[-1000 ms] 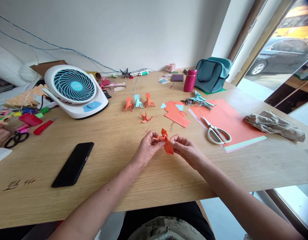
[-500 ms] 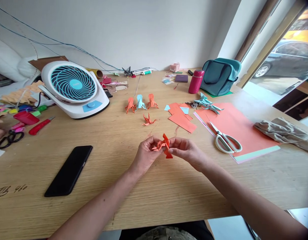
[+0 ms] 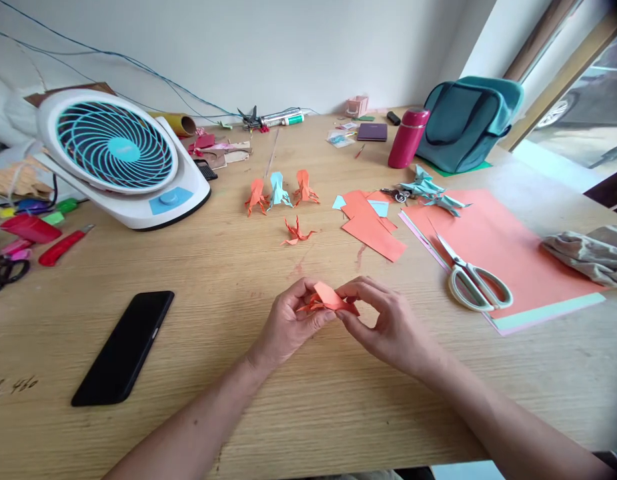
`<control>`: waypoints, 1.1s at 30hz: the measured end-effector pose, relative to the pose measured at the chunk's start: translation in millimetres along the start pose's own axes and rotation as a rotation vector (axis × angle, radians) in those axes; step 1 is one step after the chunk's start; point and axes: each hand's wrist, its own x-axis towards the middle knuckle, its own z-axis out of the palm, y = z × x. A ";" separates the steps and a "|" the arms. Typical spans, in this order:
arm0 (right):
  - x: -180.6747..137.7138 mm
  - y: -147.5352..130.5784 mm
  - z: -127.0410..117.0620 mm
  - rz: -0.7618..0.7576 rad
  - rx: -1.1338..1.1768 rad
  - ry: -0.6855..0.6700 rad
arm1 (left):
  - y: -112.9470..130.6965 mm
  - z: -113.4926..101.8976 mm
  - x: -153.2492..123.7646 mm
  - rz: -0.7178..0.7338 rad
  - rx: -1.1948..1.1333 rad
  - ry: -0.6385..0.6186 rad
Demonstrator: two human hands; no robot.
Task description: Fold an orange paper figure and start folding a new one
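Note:
Between my two hands is an orange origami figure (image 3: 327,296) of folded paper, held just above the table near its front. My left hand (image 3: 293,319) is closed on its left side, where thin folded legs stick out. The fingertips of my right hand (image 3: 383,317) pinch its right end. Beyond them lies a spiky orange folded piece (image 3: 297,232). Farther back stand two orange origami figures (image 3: 257,195) (image 3: 305,185) with a light blue origami figure (image 3: 278,189) between them.
Right of my hands are orange paper pieces (image 3: 373,230), white-handled scissors (image 3: 475,283) on an orange sheet (image 3: 533,267), and blue folded paper (image 3: 431,190). A pink bottle (image 3: 409,140) and teal bag (image 3: 468,127) stand behind. Leftward are a black phone (image 3: 125,347) and white fan (image 3: 123,150).
The origami figure has turned in my hands, and a broad flat flap now faces up. My right fingers have shifted along its right end. The camera view has moved closer.

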 end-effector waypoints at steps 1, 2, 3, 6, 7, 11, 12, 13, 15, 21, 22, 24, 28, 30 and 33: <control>-0.8 -0.6 0.3 -0.035 -0.032 0.005 | -1.5 -0.2 0.2 0.011 0.013 0.016; -1.7 -0.7 0.5 -0.057 -0.053 0.005 | -3.2 -0.5 0.4 0.018 0.022 0.028; -2.4 -0.5 0.8 -0.066 -0.061 0.001 | -4.8 -0.9 0.3 0.021 0.027 0.037; -4.1 1.1 0.7 -0.060 -0.025 -0.003 | -8.5 -2.4 -0.4 0.031 0.006 0.045; -4.5 1.7 0.4 -0.058 -0.006 -0.002 | -9.0 -3.0 -0.6 0.043 -0.002 0.044; -5.6 5.6 -0.7 0.000 0.103 0.007 | -7.7 -6.5 -1.0 0.111 0.000 0.066; -5.7 7.3 -0.9 0.056 0.174 0.009 | -6.7 -7.5 -0.9 0.125 0.005 0.079; -5.6 9.6 -1.0 0.128 0.260 0.016 | -5.8 -8.5 -0.8 0.136 0.010 0.094; -4.7 15.0 -1.1 0.291 0.437 0.033 | -4.5 -10.3 -0.8 0.150 0.021 0.127; 0.7 23.0 0.5 0.588 0.905 -0.018 | -5.2 -11.2 -2.6 0.151 0.069 0.121; 1.0 22.3 1.3 0.620 0.969 -0.018 | -5.5 -10.7 -3.0 0.157 0.065 0.120; 0.7 20.6 3.0 0.669 1.084 0.017 | -6.0 -9.7 -3.1 0.181 0.055 0.128; -2.5 18.3 5.7 0.734 1.243 0.099 | -5.9 -8.5 -1.8 0.229 0.065 0.162; -3.8 16.8 6.0 0.732 1.230 0.087 | -5.3 -8.4 -1.7 0.249 0.082 0.165; -3.7 13.2 6.7 0.701 1.168 0.047 | -4.3 -7.8 -3.3 0.260 0.123 0.112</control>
